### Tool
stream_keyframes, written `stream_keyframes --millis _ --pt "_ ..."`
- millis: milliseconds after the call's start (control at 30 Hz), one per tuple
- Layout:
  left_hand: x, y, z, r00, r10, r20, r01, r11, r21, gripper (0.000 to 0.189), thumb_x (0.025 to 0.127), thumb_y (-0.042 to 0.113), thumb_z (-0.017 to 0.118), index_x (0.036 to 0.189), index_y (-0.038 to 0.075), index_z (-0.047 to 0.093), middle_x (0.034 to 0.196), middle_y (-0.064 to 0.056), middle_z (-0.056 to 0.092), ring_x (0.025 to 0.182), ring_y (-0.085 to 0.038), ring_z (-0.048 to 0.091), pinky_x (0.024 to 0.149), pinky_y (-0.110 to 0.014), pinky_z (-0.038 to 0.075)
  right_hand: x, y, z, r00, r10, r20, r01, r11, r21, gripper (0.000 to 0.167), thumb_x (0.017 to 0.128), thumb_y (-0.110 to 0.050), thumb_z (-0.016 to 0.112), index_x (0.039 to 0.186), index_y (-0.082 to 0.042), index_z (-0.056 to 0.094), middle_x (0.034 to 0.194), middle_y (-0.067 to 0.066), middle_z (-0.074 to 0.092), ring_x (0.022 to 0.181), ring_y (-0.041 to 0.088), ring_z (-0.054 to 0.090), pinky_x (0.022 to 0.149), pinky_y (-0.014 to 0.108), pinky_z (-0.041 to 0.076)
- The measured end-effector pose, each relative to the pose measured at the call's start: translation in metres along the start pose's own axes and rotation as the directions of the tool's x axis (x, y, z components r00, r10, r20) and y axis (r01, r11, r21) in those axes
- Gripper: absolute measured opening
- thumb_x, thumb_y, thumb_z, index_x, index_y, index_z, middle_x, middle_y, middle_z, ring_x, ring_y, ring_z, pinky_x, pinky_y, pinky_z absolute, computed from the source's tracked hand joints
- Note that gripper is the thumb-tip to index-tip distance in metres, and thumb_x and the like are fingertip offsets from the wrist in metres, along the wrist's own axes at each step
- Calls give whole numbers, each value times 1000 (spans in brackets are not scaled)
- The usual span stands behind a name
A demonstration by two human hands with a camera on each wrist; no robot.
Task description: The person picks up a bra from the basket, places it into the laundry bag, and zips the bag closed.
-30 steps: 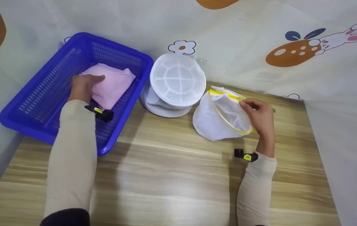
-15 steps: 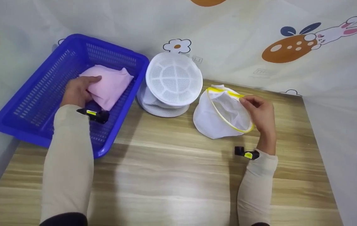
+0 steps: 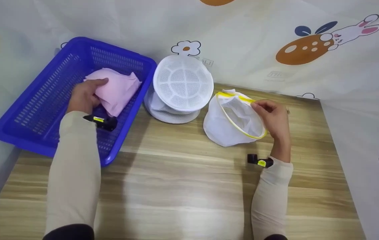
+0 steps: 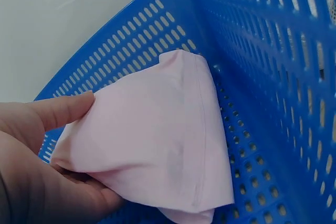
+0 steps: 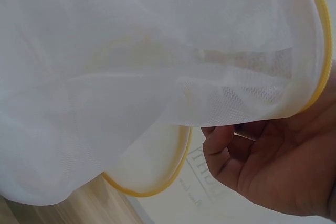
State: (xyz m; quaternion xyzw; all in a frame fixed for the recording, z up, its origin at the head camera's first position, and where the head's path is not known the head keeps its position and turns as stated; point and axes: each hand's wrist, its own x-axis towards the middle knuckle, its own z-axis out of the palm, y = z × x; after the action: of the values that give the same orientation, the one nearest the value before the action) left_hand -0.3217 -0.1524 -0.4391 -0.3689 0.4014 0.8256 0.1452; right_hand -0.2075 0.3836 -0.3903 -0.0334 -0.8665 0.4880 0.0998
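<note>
A folded pink cloth garment [image 3: 119,90] lies in the blue plastic basket [image 3: 112,151] at the left. My left hand [image 3: 83,96] grips its near left side, thumb on top and fingers underneath, as the left wrist view shows. To the right, a white mesh laundry bag [image 3: 221,128] with yellow trim stands on the table, its mouth open toward me. My right hand [image 3: 274,118] pinches the yellow edge at the bag's right side. In the right wrist view the white mesh [image 5: 131,77] fills most of the picture, and the fingers are curled at its edge.
Between basket and bag stands another white mesh laundry bag [image 3: 182,83] with a round ribbed end, leaning on a flat mesh base. The wood-grain table [image 3: 182,186] extends toward me. Behind it hangs a patterned wall cover [image 3: 243,43] with printed rabbit and flowers.
The view has shifted slightly. Both hands keep their holds, the left on the pink garment in the basket and the right on the bag's yellow edge.
</note>
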Motion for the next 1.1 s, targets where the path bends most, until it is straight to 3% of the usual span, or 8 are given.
stream_keyframes --millis 233,433,600,667,733,800,900,1100 --pt "-37 -3 10 993 93 -74 -94 996 -10 80 81 -6 70 148 11 29 138 5 44 112 -9 50 71 -23 53 -1 -2 6 999 -29 18 29 1000 -2 25 86 -25 73 93 -1 74 84 5 67 73 16 55 59 21 43" --pt "-55 -1 15 994 98 -38 -97 995 22 80 83 -3 69 149 11 27 142 5 41 113 -10 48 73 -23 53 -3 -4 3 1000 -15 13 15 1000 -5 25 85 -24 74 94 0 73 84 5 66 74 15 54 59 21 43" --pt "-63 12 9 995 100 -11 -101 995 -5 85 82 -2 71 150 16 25 142 8 39 112 -9 48 76 -23 52 -3 -3 2 1000 -18 13 18 1000 -16 28 85 -27 74 94 0 73 83 6 66 73 15 54 59 21 43" --pt "-67 18 6 996 90 10 -90 995 -43 84 80 -3 72 149 19 28 138 9 44 109 -8 50 77 -24 53 -2 -1 2 1000 -21 8 21 1000 -20 27 85 -27 74 94 -1 73 83 6 66 74 15 54 59 21 43" --pt "-71 25 6 996 82 36 -80 994 -76 72 80 -5 72 141 17 40 127 7 54 105 -8 54 77 -25 53 -2 -1 2 1000 -25 2 25 999 -21 25 85 -25 74 93 -1 74 82 5 66 73 15 54 59 21 43" --pt "-75 30 8 995 78 65 -71 992 -107 53 79 -7 72 125 11 52 108 3 64 95 -10 60 71 -26 54 -2 -1 2 1000 -29 -3 29 999 -14 24 85 -24 74 92 -1 74 82 5 66 73 15 54 59 21 43" --pt "-83 35 17 993 85 86 -75 991 -111 33 78 -7 73 104 4 56 88 -2 67 83 -13 64 66 -28 55 -2 -2 1 999 -42 -6 42 999 -9 24 84 -23 75 92 -1 74 82 5 67 72 15 55 59 21 43" --pt "-101 36 41 982 132 131 -116 985 -126 35 77 -10 72 105 3 57 91 -3 69 79 -14 67 59 -27 54 -3 -4 4 999 -45 0 45 999 -29 25 85 -26 74 93 -2 74 83 6 66 73 16 55 59 21 43"
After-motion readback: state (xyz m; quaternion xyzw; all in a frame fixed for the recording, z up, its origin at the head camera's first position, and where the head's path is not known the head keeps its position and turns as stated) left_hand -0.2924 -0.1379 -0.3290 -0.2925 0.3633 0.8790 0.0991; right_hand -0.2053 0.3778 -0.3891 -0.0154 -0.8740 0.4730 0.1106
